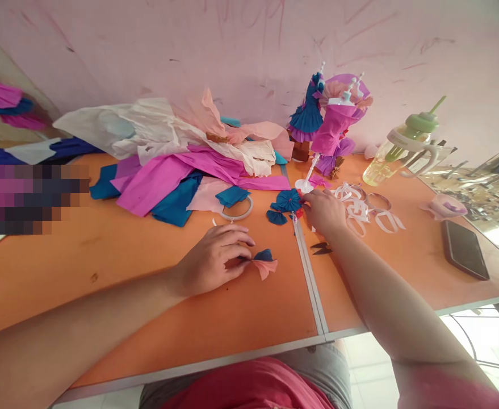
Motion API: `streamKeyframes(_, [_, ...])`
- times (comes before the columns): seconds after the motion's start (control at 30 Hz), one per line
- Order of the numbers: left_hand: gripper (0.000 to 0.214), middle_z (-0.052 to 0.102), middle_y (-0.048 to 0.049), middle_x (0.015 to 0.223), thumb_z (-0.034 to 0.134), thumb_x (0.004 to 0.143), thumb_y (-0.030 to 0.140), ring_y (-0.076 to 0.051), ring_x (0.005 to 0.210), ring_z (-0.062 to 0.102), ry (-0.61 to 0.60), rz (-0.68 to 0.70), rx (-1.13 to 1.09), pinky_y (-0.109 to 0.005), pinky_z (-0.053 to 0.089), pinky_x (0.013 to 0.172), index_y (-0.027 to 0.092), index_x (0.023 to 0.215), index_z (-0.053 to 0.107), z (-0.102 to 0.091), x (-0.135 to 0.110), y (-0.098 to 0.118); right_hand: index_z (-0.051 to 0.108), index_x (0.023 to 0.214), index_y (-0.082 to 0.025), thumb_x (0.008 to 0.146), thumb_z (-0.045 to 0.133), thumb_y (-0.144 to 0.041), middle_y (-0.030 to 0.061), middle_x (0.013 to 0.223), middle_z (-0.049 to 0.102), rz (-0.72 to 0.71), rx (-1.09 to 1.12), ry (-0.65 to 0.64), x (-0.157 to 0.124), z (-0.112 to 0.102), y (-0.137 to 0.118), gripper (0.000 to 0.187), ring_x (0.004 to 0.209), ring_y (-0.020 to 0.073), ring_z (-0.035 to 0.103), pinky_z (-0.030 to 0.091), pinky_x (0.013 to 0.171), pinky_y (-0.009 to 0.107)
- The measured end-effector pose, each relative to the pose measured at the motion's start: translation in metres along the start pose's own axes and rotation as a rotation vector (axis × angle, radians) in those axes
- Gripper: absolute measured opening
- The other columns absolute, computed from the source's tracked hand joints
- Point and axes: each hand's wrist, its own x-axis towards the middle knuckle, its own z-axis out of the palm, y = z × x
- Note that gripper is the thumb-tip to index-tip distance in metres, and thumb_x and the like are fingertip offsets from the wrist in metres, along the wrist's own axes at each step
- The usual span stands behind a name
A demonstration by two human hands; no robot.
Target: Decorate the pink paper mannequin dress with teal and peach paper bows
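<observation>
My left hand (215, 258) rests on the orange table (104, 255), fingers pinched on a small folded crepe-paper piece (265, 262), pink and blue. My right hand (323, 210) reaches further back, fingers curled at a blue pleated paper fan (286, 201) with a bit of red paper beside it. What those fingers hold is hidden. A smaller blue paper piece (277, 217) lies just left of the fan.
A heap of crepe paper (181, 153), white, pink, magenta and blue, fills the back. Paper-dressed figures (330, 122) stand on stands by the wall. White paper strips (366, 210), a tape ring (237, 213), scissors (321, 247), a bottle (402, 150) and a phone (464, 249) lie right.
</observation>
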Motion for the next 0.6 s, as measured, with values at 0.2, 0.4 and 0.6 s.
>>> streamKeyframes(0.2, [0.007,0.071,-0.0045,0.11,0.064,0.086,0.019,-0.023,0.118,0.056,-0.032,0.049,-0.001,-0.042,0.044,0.103,0.022,0.088,0.071,-0.002,0.0,0.006,0.067,0.11,-0.021,0.094,0.046,-0.029,0.0075,0.104,0.069,0.039,0.039,0.15,-0.002,-0.004,0.006,0.028,0.098,0.0242,0.055,0.039,0.078,0.033])
streamKeyframes(0.4, [0.007,0.071,-0.0044,0.11,0.063,0.086,0.019,-0.024,0.118,0.057,-0.059,0.083,0.017,-0.042,0.045,0.102,0.022,0.087,0.069,-0.001,-0.001,0.01,0.072,0.107,-0.025,0.091,0.05,-0.031,0.0074,0.105,0.071,0.009,0.05,0.048,0.0,0.003,0.005,0.027,0.104,0.0277,0.05,0.04,0.079,0.036])
streamKeyframes(0.6, [0.007,0.07,-0.0051,0.115,0.066,0.085,0.019,-0.024,0.118,0.058,-0.053,0.106,0.011,-0.044,0.044,0.105,0.022,0.088,0.07,-0.002,-0.002,0.012,0.065,0.099,-0.019,0.091,0.046,-0.028,0.0073,0.099,0.071,0.151,0.315,0.223,-0.003,-0.017,0.009,0.023,0.089,0.0221,0.059,0.041,0.079,0.034])
